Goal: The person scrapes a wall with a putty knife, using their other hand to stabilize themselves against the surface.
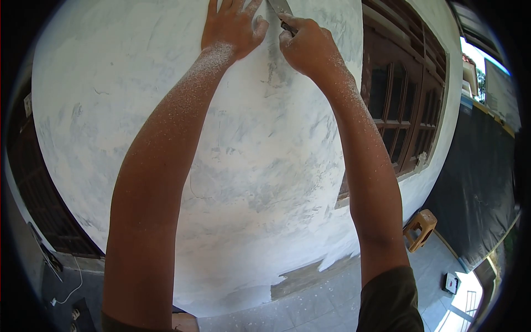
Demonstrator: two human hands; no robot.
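Note:
Both my arms reach up to a white, patchy plastered wall (254,155). My right hand (310,44) is closed round the dark handle of a scraper (280,8), whose metal blade points up and left and is cut off by the top edge of the view. To its left, my left hand (233,25) lies against the wall with fingers spread, some tips out of view. White dust coats my wrists and forearms. Grey smears and fine cracks mark the plaster around the hands.
A brown wooden window (404,105) is set in the wall at right. A tan plastic stool (420,229) stands on the tiled floor (332,293) near a black sheet (470,171). A white cable (79,282) lies at lower left. Bare grey wall (301,279) shows near the floor.

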